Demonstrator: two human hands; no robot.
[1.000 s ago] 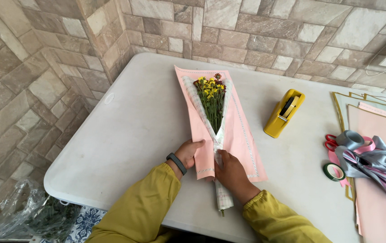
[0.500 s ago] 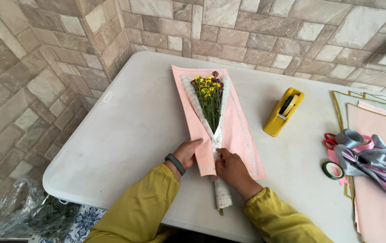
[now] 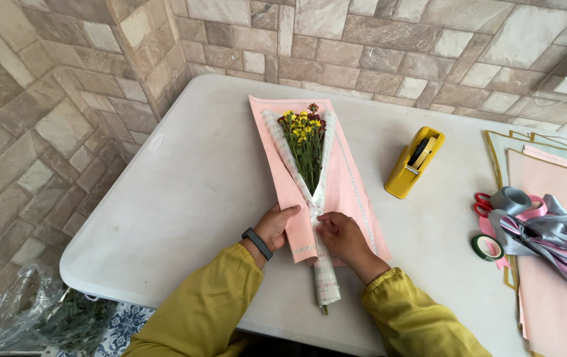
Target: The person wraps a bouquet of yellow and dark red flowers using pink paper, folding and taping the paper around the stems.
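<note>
A small bunch of yellow flowers (image 3: 305, 135) with green stems lies on a pink wrapping sheet (image 3: 353, 192) on the white table (image 3: 191, 185), inside an inner white checked wrap (image 3: 326, 281) whose end sticks out below. My left hand (image 3: 275, 225) grips the lower left edge of the pink sheet and folds it inward. My right hand (image 3: 340, 238) presses on the wrap at the stems, just right of the left hand. Both arms wear yellow sleeves, and a dark band sits on the left wrist.
A yellow tape dispenser (image 3: 414, 162) stands right of the bouquet. Further right lie red-handled scissors (image 3: 483, 201), a green tape roll (image 3: 487, 248), grey and pink ribbons (image 3: 548, 231) and a stack of pink sheets (image 3: 561, 185). A stone wall runs behind; a plastic bag of greenery (image 3: 39, 317) is on the floor.
Both hands shifted slightly up along the bouquet's lower part, and the left hand has brought the pink sheet's left edge further in over the stems.
</note>
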